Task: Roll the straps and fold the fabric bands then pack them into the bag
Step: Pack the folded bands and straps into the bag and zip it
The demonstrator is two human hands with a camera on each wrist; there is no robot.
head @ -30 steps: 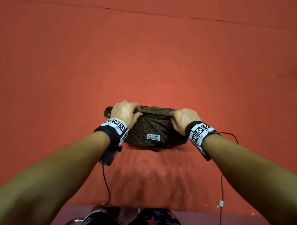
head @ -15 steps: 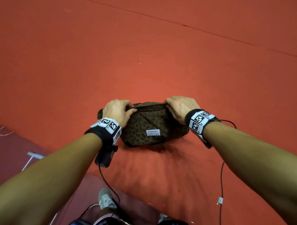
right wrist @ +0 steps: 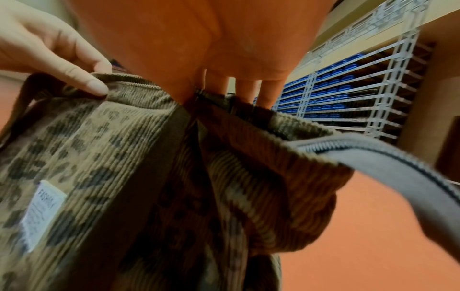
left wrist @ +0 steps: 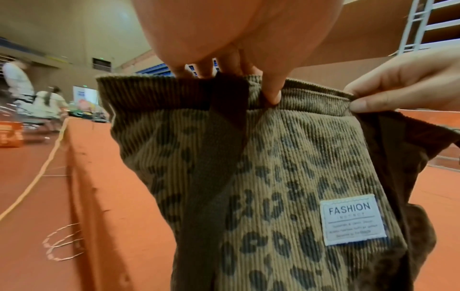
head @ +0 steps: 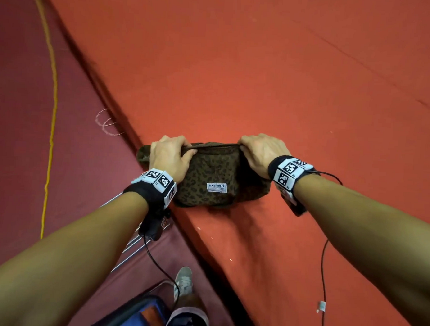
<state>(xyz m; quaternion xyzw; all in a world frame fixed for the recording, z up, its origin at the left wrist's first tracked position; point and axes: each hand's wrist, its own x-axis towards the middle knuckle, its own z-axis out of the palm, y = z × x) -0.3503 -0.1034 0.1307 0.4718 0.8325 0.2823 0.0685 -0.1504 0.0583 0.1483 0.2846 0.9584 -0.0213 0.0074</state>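
Note:
A brown leopard-print corduroy bag (head: 213, 177) with a white FASHION label (head: 216, 187) is held at the left edge of the red table (head: 262, 78). My left hand (head: 171, 154) grips the left end of the bag's top rim (left wrist: 174, 82), thumb in front. My right hand (head: 261, 150) pinches the right end of the rim (right wrist: 216, 96). The bag (left wrist: 261, 177) hangs upright between both hands. A grey strap (right wrist: 398, 169) trails from the bag's right side in the right wrist view. The bag's contents are hidden.
The red table's edge (head: 127, 124) runs diagonally at the left, with dark red floor (head: 18, 129) beyond. A yellow cord (head: 52, 106) lies on the floor. A grey shoe (head: 184, 282) and a blue item (head: 138, 317) sit below. Wrist cables (head: 324, 266) trail over the table.
Both hands have carried the bag leftward to the table's left edge, keeping their grip on its rim. The view has swung so the floor shows at the left.

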